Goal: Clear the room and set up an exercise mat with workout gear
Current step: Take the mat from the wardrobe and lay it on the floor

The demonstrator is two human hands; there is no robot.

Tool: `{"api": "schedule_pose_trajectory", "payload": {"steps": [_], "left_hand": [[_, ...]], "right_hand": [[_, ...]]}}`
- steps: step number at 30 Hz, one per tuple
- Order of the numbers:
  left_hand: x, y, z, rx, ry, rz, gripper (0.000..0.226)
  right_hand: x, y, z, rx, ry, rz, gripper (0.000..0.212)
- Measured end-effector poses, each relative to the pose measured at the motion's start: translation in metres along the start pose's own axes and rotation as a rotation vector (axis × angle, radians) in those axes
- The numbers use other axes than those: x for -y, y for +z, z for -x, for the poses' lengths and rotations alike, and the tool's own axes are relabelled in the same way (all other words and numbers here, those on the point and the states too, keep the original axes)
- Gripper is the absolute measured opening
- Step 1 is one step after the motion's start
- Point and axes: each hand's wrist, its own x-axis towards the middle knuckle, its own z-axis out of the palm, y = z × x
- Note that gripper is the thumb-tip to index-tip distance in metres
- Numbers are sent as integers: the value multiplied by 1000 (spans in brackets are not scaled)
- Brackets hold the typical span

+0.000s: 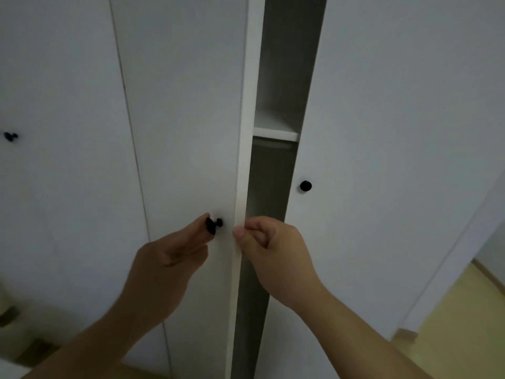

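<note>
— Where were the hands at that moment?

— Both were at the white wardrobe (284, 64), low in the view. The right hand (276, 250) pinched the front edge of the left door (185, 119): the thumb (240, 231) lay on the edge and the other fingers were curled behind it.

— And the left hand (169, 253)?

— Its fingers were stretched almost straight to the small black knob (214, 224) of the same door, and the tips touched it. I could not tell whether they really gripped it.

— Was that door open?

— Only a little. Between it and the right door (396, 132) there was a narrow dark gap, and inside I could see a white shelf (276, 134) higher up.

— Anything else?

— The right door had its own round black knob (305, 186), just beside the gap. One more black knob (10, 136) was far to the left. At the lower right a piece of yellowish floor (464, 324) showed.
</note>
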Motion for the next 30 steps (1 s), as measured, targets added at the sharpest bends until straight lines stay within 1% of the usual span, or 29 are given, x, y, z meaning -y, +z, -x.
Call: {"api": "schedule_pose_trajectory", "payload": {"steps": [3,5,6,8,9,11,12,14,15,18,20,23,26,28,30], "left_hand": [[-7,-29,13,12,-56,196,47],[-10,-49,19,-12,-80,280,69],[-8,-59,22,-49,-96,297,72],[-6,-78,28,-117,-138,339,61],[-4,-88,32,-138,-152,346,61],[0,-106,41,-183,-154,332,74],[1,-116,46,-211,-156,336,71],[1,-130,53,-241,-160,379,39],[0,-136,56,-260,-165,389,32],[2,-162,68,-317,-189,363,37],[2,-180,73,-354,-184,349,41],[4,-204,73,-415,-189,333,38],[6,-223,67,-438,-205,268,34],[10,-234,64,-456,-216,242,33],[12,-244,60,-485,-219,216,33]], "right_hand": [[16,10,7,107,-24,-43,14],[27,20,9,198,-34,-59,15],[33,26,10,236,-41,-60,16],[44,40,11,293,-55,-60,18],[48,47,10,321,-72,-65,20],[57,61,9,389,-103,-90,19],[63,70,9,433,-112,-114,19],[72,86,10,486,-137,-138,21],[76,95,10,508,-177,-120,23],[98,127,14,607,-336,-2,40],[114,146,14,660,-407,58,50],[133,171,7,719,-391,99,61],[145,197,-2,767,-384,68,65],[148,214,-6,772,-400,82,69],[154,229,-6,778,-406,90,69]]}}
